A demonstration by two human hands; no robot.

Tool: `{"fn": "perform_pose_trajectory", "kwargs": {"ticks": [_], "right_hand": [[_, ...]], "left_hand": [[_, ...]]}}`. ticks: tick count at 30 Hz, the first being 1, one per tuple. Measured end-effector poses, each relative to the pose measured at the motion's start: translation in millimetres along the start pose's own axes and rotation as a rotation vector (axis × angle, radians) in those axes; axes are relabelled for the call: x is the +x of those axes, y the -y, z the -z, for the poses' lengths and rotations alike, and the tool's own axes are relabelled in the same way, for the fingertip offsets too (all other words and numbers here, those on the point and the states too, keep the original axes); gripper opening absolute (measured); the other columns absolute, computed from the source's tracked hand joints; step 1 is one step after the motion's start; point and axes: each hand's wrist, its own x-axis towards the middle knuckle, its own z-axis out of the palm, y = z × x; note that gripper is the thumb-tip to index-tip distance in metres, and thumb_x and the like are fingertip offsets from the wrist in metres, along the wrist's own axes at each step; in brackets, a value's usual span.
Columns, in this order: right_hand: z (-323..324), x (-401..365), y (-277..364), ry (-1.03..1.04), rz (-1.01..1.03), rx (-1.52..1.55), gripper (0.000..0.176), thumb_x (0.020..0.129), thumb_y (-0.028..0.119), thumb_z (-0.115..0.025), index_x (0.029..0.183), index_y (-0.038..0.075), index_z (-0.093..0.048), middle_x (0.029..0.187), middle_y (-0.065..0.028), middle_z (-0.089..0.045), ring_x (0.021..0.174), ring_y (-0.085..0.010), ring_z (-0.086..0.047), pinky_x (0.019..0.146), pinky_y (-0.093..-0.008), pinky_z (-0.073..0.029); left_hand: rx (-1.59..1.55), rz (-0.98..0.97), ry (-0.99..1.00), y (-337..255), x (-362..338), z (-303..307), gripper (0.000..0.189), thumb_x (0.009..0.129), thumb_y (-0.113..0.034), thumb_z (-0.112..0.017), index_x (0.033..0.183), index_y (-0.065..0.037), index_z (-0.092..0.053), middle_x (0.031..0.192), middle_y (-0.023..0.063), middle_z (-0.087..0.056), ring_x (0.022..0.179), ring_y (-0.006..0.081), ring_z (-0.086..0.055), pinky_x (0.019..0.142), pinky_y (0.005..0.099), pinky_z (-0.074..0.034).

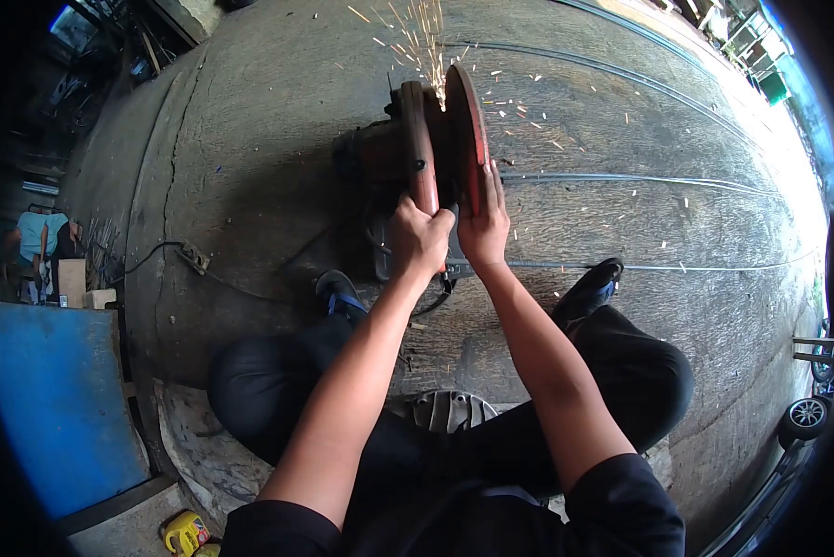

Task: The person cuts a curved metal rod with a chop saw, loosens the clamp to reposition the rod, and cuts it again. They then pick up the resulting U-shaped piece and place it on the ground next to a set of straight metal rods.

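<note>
A chop saw (pixel 376 153) stands on the concrete floor in front of me, throwing sparks (pixel 424 42) up and away from its far side. My left hand (pixel 421 238) is wrapped around the lower end of its red handle (pixel 421 158). Against the red wheel guard (pixel 474 121) rests my right hand (pixel 483 228), its fingers stretched out along the guard's side and not closed round anything. Thin metal rods (pixel 612 176) run along the floor from the saw to the right. Where the wheel meets the metal is hidden behind the saw.
My shoes flank the saw. More long rods (pixel 621 74) lie farther off. A black cable (pixel 241 283) crosses the floor at left, beside a blue panel (pixel 50 399) and a yellow container (pixel 186 533). Another person (pixel 42 237) bends down at far left. A car wheel (pixel 807 414) stands right.
</note>
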Motion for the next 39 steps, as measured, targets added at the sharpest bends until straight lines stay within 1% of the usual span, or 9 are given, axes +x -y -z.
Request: {"fn": "perform_pose_trajectory", "kwargs": {"ticks": [11, 21, 24, 26, 28, 30, 32, 36, 39], "right_hand": [[-2, -1, -3, -0.037, 0.036, -0.015, 0.053, 0.08, 0.005, -0.058, 0.132, 0.009, -0.046, 0.133, -0.0218, -0.046, 0.108, -0.0414, -0.055, 0.082, -0.0436, -0.051], [-2, -12, -9, 0.007, -0.009, -0.017, 0.054, 0.082, 0.006, -0.062, 0.132, 0.003, -0.042, 0.131, -0.0244, -0.047, 0.115, -0.0419, -0.05, 0.091, -0.042, -0.047], [-5, -23, -18, -0.015, 0.021, 0.007, 0.055, 0.081, 0.005, -0.059, 0.133, 0.008, -0.044, 0.134, -0.024, -0.043, 0.111, -0.0439, -0.052, 0.085, -0.0446, -0.049], [-1, -23, -18, 0.016, 0.027, 0.033, 0.056, 0.081, 0.005, -0.059, 0.134, 0.007, -0.042, 0.135, -0.0249, -0.042, 0.112, -0.0457, -0.05, 0.087, -0.0451, -0.049], [11, -14, -10, 0.053, 0.045, 0.071, 0.055, 0.083, 0.007, -0.058, 0.135, 0.005, -0.041, 0.135, -0.0249, -0.042, 0.113, -0.0438, -0.05, 0.089, -0.0437, -0.048], [22, -5, -10, 0.103, 0.057, 0.103, 0.054, 0.084, 0.009, -0.058, 0.135, 0.004, -0.039, 0.135, -0.0249, -0.043, 0.115, -0.0419, -0.051, 0.09, -0.0422, -0.047], [32, -6, -21, 0.146, -0.096, 0.413, 0.053, 0.088, 0.014, -0.055, 0.136, 0.0, -0.037, 0.134, -0.0235, -0.046, 0.116, -0.0344, -0.053, 0.094, -0.0381, -0.044], [45, -48, -59, -0.075, -0.464, 0.405, 0.04, 0.092, 0.019, -0.054, 0.125, -0.003, -0.048, 0.116, -0.02, -0.059, 0.104, -0.0257, -0.059, 0.091, -0.0339, -0.044], [69, -99, -92, 0.089, -0.534, -0.051, 0.026, 0.09, 0.021, -0.057, 0.101, -0.002, -0.061, 0.084, -0.0149, -0.066, 0.078, -0.0238, -0.065, 0.072, -0.0335, -0.05]], "left_hand": [[-0.041, 0.015, 0.0, -6, -3, 1, 0.019, 0.068, -0.007, -0.059, 0.082, 0.004, -0.051, 0.057, 0.0091, -0.056, 0.046, 0.018, -0.058, 0.044, 0.0317, -0.047], [-0.059, 0.022, 0.023, 8, -8, -2, 0.02, 0.068, -0.007, -0.059, 0.082, 0.004, -0.051, 0.058, 0.0098, -0.056, 0.048, 0.0187, -0.059, 0.046, 0.0326, -0.048], [0.117, -0.046, -0.034, 24, -14, -5, 0.035, 0.067, -0.018, -0.061, 0.092, 0.006, -0.052, 0.074, 0.0237, -0.06, 0.072, 0.0398, -0.062, 0.064, 0.044, -0.049], [-0.012, 0.029, 0.021, 43, -4, -11, 0.037, 0.067, -0.018, -0.062, 0.093, 0.006, -0.052, 0.072, 0.0229, -0.059, 0.072, 0.0395, -0.063, 0.064, 0.0439, -0.048], [-0.044, -0.078, 0.009, 28, 1, -7, 0.032, 0.068, -0.015, -0.061, 0.092, 0.005, -0.052, 0.066, 0.0185, -0.058, 0.061, 0.0324, -0.063, 0.055, 0.04, -0.049], [-0.198, 0.077, 0.096, -2, 0, 1, 0.025, 0.07, -0.011, -0.061, 0.089, 0.003, -0.052, 0.061, 0.0132, -0.057, 0.049, 0.0221, -0.06, 0.044, 0.0336, -0.047], [-0.266, 0.021, 0.075, -14, 12, 2, 0.02, 0.072, -0.009, -0.06, 0.086, 0.002, -0.051, 0.056, 0.0096, -0.056, 0.042, 0.0151, -0.055, 0.037, 0.0288, -0.043], [-0.217, 0.054, 0.213, -56, 40, 18, 0.019, 0.071, -0.008, -0.059, 0.059, 0.005, -0.052, 0.047, 0.0082, -0.052, 0.037, 0.0191, -0.054, 0.036, 0.0329, -0.044], [-0.21, 0.129, 0.27, -87, 65, 28, 0.014, 0.072, -0.009, -0.058, 0.068, 0.004, -0.053, 0.056, 0.0096, -0.054, 0.045, 0.0197, -0.057, 0.038, 0.0345, -0.047]]}}
